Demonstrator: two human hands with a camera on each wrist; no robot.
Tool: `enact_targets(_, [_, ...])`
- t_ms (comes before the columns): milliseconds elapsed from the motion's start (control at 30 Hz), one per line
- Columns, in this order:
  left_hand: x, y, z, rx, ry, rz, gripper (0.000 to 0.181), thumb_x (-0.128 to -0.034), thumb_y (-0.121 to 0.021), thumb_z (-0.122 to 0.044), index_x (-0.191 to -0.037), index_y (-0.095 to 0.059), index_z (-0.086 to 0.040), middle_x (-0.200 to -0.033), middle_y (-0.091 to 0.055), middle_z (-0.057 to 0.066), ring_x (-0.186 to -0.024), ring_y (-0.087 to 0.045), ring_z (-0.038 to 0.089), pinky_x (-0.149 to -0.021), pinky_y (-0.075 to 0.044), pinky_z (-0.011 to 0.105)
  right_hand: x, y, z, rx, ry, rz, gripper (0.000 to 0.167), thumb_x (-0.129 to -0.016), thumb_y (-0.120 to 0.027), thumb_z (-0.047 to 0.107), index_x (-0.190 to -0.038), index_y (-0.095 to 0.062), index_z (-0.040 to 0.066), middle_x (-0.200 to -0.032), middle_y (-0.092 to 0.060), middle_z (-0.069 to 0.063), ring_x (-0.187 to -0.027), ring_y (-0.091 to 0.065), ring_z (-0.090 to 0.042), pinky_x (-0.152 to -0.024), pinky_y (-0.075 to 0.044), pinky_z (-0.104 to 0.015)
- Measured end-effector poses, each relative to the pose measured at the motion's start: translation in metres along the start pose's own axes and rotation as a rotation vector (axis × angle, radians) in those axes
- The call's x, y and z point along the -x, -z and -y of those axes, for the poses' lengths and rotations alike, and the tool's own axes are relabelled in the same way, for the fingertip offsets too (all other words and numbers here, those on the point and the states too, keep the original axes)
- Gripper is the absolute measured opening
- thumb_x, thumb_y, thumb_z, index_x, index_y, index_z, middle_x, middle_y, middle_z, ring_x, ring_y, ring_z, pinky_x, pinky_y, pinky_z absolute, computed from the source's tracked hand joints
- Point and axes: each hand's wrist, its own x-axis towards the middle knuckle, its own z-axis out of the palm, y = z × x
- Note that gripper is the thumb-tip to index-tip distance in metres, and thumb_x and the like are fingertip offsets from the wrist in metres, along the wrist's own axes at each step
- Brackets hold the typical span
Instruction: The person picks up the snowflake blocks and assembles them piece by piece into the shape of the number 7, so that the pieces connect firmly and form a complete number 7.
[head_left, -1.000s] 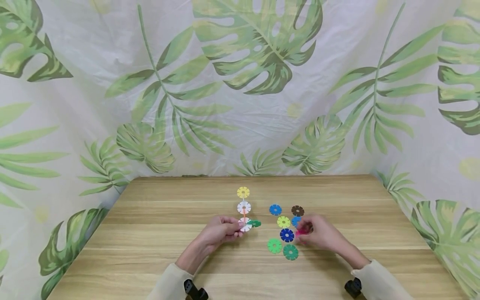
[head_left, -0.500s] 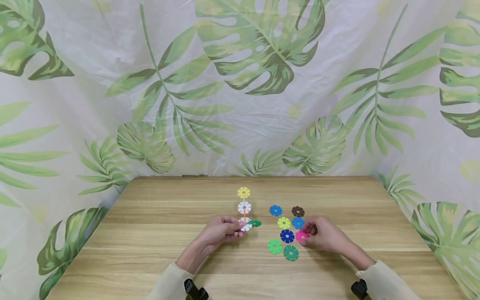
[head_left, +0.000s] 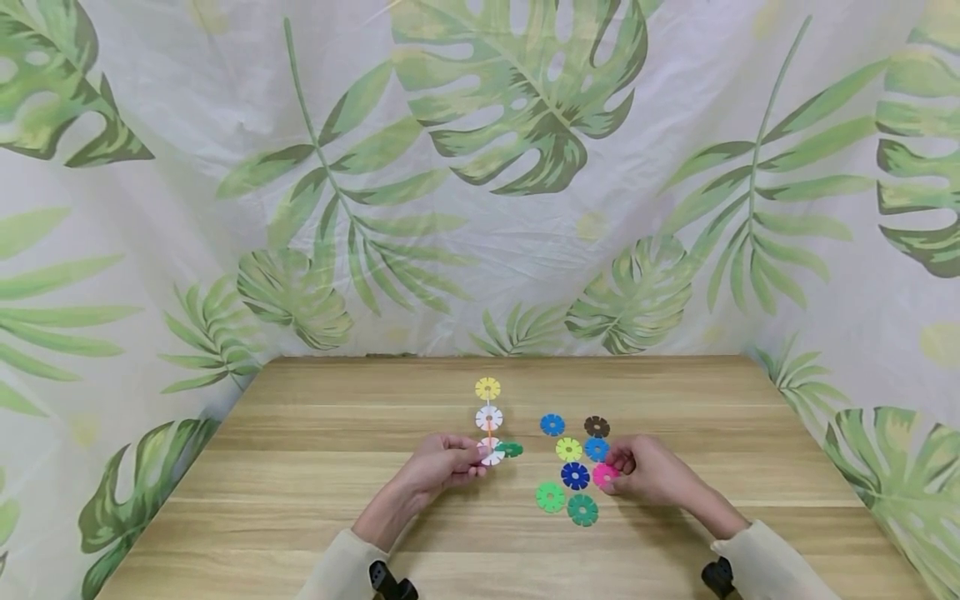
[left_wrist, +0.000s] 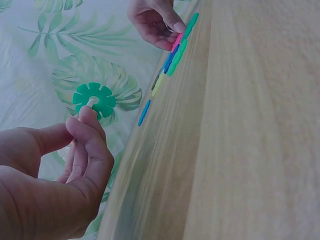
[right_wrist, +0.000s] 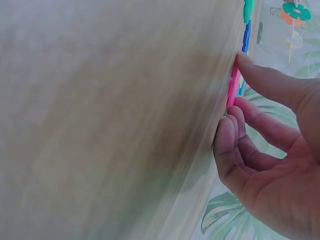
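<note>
In the head view my left hand (head_left: 444,462) pinches a white notched plastic disc (head_left: 491,452) between thumb and fingers. A green disc (head_left: 510,450) is slotted to it on the right. Beyond it, an orange disc (head_left: 491,428) seen edge-on, another white disc (head_left: 489,418) and a yellow disc (head_left: 487,388) continue the joined chain. My right hand (head_left: 651,471) holds a pink disc (head_left: 604,477) by its edges, flat at the tabletop. In the right wrist view thumb and forefinger sit at opposite edges of the pink disc (right_wrist: 233,86); the other fingers curl beneath.
Loose notched discs lie on the wooden table (head_left: 337,533) left of the right hand, among them a dark blue disc (head_left: 575,476), a lime-yellow disc (head_left: 568,450), a bright green disc (head_left: 551,497) and a brown disc (head_left: 597,427). A leaf-patterned cloth (head_left: 510,275) hangs behind.
The pink disc, tilted and partly hidden in my right fingers a second ago, now lies flat beside the dark blue disc. My left hand and its chain stay almost still.
</note>
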Motion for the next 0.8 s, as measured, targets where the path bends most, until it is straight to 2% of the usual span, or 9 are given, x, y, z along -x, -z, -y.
enact_targets(267, [-0.0005, 0.0, 0.0033, 0.004, 0.008, -0.004, 0.013, -0.0993, -0.071, -0.007, -0.104, -0.071, 0.005, -0.087, -0.076, 0.006, -0.075, -0.071, 0.008, -0.068, -0.058, 0.015, 0.0006, 0.002, 0.0, 0.018, -0.021, 0.024, 0.024, -0.08, -0.089, 0.01, -0.093, -0.069, 0.007, -0.083, -0.063, -0.001, -0.078, -0.057, -0.016, -0.066, -0.05, -0.021])
enact_targets(600, [-0.002, -0.0002, 0.0077, -0.004, 0.005, 0.008, 0.015, -0.0993, -0.07, -0.007, -0.106, -0.071, 0.006, -0.087, -0.076, 0.006, -0.076, -0.071, 0.009, -0.069, -0.058, 0.016, 0.0008, 0.0004, 0.004, 0.034, -0.052, 0.0, 0.035, -0.074, -0.094, 0.011, -0.091, -0.063, 0.008, -0.083, -0.064, -0.002, -0.076, -0.058, -0.016, -0.064, -0.05, -0.023])
enact_targets(800, [-0.0028, -0.002, 0.007, 0.009, 0.012, 0.013, 0.017, -0.0983, -0.071, -0.008, -0.109, -0.069, 0.006, -0.088, -0.076, 0.006, -0.076, -0.072, 0.009, -0.071, -0.059, 0.017, 0.0022, 0.003, 0.0077, -0.017, -0.005, 0.018, 0.02, -0.081, -0.084, -0.001, -0.089, -0.068, 0.008, -0.08, -0.068, 0.0, -0.075, -0.062, -0.014, -0.065, -0.055, -0.022])
